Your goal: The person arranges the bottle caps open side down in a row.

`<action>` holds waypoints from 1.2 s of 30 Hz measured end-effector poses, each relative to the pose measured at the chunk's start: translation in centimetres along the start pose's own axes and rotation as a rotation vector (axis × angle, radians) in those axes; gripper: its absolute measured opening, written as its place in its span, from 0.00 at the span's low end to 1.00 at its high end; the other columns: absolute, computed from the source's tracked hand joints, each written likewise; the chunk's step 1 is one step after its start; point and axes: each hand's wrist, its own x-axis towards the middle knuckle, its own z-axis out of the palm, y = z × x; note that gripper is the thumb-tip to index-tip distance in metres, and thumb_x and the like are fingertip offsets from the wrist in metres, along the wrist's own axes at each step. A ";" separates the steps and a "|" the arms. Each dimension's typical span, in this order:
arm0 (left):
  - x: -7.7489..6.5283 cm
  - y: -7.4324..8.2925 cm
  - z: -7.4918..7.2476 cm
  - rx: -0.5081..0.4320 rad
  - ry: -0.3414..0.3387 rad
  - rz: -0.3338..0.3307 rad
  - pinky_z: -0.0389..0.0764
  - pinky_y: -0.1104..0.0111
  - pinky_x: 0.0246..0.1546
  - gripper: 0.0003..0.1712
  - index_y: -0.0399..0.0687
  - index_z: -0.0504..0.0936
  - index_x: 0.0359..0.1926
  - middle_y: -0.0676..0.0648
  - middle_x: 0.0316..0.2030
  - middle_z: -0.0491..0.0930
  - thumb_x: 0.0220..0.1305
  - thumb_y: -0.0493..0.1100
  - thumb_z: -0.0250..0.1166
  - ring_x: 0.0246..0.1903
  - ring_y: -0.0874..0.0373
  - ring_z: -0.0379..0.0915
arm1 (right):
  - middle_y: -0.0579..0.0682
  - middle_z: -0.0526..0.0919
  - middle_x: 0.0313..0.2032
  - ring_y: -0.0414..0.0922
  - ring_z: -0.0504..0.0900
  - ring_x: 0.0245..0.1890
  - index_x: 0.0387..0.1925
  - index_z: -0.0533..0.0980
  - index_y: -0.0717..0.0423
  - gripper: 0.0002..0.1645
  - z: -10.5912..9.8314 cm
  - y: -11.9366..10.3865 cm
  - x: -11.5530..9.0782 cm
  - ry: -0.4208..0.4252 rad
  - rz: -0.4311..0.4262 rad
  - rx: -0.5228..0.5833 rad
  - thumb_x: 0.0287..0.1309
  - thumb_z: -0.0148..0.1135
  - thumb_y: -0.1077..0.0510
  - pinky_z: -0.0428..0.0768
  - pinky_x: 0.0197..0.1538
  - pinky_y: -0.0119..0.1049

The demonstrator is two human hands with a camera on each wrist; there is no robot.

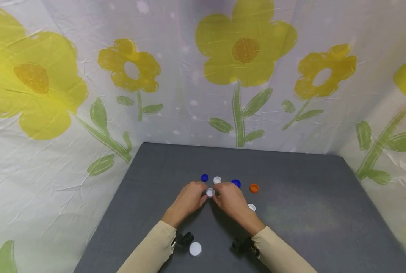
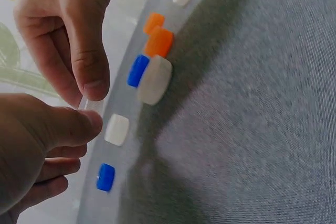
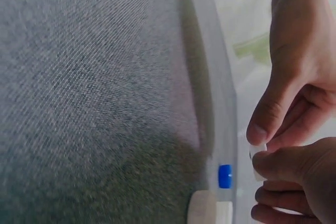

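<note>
Between both hands is a small white bottle cap, its open side facing up in the head view. My left hand pinches it from the left with thumb and fingertips. From the other side my right hand grips it the same way. In the right wrist view the white cap shows as a thin edge between the two thumbs, largely covered by them. Just beyond the hands lie a blue cap, another white cap and a second blue cap, partly hidden by the right hand.
To the right sit an orange cap and a white cap beside my right wrist. A larger white lid lies near my left forearm. The dark grey table ends at a flower-printed curtain.
</note>
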 end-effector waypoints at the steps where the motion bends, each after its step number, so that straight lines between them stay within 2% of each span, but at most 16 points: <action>1: 0.0 0.1 -0.2 -0.004 0.010 0.011 0.86 0.55 0.37 0.09 0.51 0.87 0.32 0.49 0.36 0.89 0.61 0.39 0.81 0.36 0.51 0.89 | 0.46 0.92 0.36 0.48 0.91 0.38 0.37 0.89 0.51 0.08 -0.3 0.0 -0.1 0.004 -0.005 0.005 0.56 0.81 0.62 0.87 0.41 0.48; 8: -0.1 1.1 -1.9 -0.015 0.078 0.093 0.89 0.57 0.48 0.10 0.48 0.91 0.41 0.47 0.44 0.92 0.60 0.39 0.83 0.45 0.51 0.90 | 0.47 0.94 0.42 0.49 0.92 0.43 0.44 0.90 0.52 0.14 -2.5 -0.4 -0.8 0.031 -0.016 0.029 0.55 0.83 0.62 0.90 0.47 0.49; 13: -0.4 2.0 -3.2 -0.006 0.096 0.130 0.88 0.55 0.57 0.14 0.45 0.91 0.46 0.44 0.49 0.93 0.60 0.40 0.83 0.53 0.48 0.90 | 0.47 0.94 0.45 0.49 0.91 0.46 0.45 0.90 0.53 0.16 -3.8 -0.7 -1.2 0.044 -0.058 0.034 0.54 0.85 0.61 0.89 0.53 0.48; 18: -1.1 2.9 -4.1 -0.005 0.104 0.158 0.87 0.53 0.60 0.15 0.44 0.91 0.47 0.43 0.50 0.93 0.61 0.41 0.83 0.57 0.45 0.89 | 0.47 0.94 0.46 0.49 0.92 0.48 0.46 0.90 0.53 0.18 -4.6 -1.0 -1.9 0.061 -0.091 0.031 0.53 0.86 0.60 0.87 0.57 0.51; 26: -2.2 3.8 -4.4 -0.050 0.111 0.199 0.86 0.53 0.62 0.17 0.43 0.91 0.49 0.44 0.51 0.93 0.60 0.40 0.83 0.58 0.47 0.89 | 0.50 0.95 0.46 0.51 0.92 0.50 0.46 0.90 0.56 0.20 -5.0 -1.1 -3.6 0.115 -0.128 0.058 0.50 0.87 0.61 0.88 0.58 0.52; 36: -3.2 4.4 -3.9 -0.099 0.109 0.227 0.87 0.53 0.61 0.17 0.42 0.90 0.49 0.44 0.50 0.93 0.60 0.39 0.83 0.58 0.47 0.89 | 0.51 0.94 0.48 0.50 0.93 0.51 0.48 0.90 0.58 0.23 -4.6 -0.7 -5.0 0.107 -0.159 0.125 0.47 0.87 0.63 0.89 0.56 0.50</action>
